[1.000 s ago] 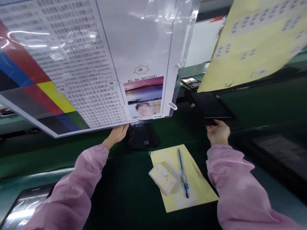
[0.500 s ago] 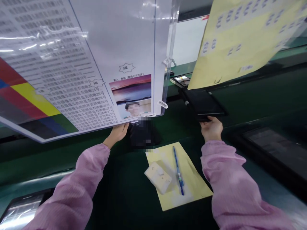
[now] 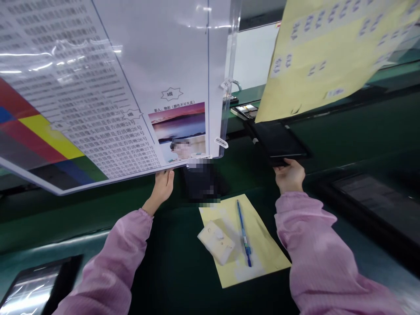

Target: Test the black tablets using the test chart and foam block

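Note:
My right hand [image 3: 290,176] grips the near edge of a black tablet [image 3: 277,139], thumb on top and fingers bent under it. The tablet tilts, its dark screen facing me. My left hand [image 3: 163,187] is raised at the lower edge of a hanging, plastic-covered test chart [image 3: 170,57]. Its thumb stands apart, and its fingertips are partly hidden behind the chart; I see nothing in it. Just right of this hand, and apart from it, is a black object [image 3: 199,180], partly blurred out, its upper end covered by the chart.
A yellow sheet [image 3: 262,253] on the dark green surface carries a blue pen [image 3: 243,232] and a whitish block [image 3: 216,243]. Another yellow sheet [image 3: 305,87] hangs upper right. Dark tablets lie at the lower left [image 3: 33,284] and right [image 3: 377,201]. A small device [image 3: 244,110] sits behind.
My left hand has let go of the black object and drawn slightly left and down from it. That object now lies a little further right. My right hand and the tablet stay put.

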{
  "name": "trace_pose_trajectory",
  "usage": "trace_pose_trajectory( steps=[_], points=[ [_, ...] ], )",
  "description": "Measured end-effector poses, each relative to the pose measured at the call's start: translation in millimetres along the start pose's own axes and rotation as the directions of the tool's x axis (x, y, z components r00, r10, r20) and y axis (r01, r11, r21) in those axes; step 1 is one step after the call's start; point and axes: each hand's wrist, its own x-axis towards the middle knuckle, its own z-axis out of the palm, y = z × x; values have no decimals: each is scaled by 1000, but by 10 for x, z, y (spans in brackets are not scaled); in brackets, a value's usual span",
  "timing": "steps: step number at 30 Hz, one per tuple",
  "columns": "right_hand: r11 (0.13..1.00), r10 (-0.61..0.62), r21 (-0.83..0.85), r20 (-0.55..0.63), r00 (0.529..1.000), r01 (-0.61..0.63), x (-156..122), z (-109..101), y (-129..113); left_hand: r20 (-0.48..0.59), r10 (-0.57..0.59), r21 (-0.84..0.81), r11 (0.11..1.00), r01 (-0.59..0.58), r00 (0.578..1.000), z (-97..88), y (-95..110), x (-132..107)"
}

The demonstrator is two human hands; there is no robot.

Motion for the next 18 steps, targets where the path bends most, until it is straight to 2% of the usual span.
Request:
trace_pose_trajectory(
  steps=[5, 10, 14, 18],
  points=[
    [1000, 5, 3, 3, 1000, -5, 6, -8, -6, -68, 20, -60, 998, -24, 997, -51, 40, -162],
    [1000, 6, 0, 14, 1000, -6, 26, -26, -1, -169, -17, -86, 996, 3, 985, -217, -16, -412],
    [1000, -1, 8, 20, 1000, 1, 56, -33, 11, -246, -67, -88, 995, 47, 967, -439, -168, -760],
    [1000, -15, 28, 28, 1000, 14, 85, -38, 28, -299, -131, -63, 991, 117, 945, -727, -322, -1290]
  ],
)
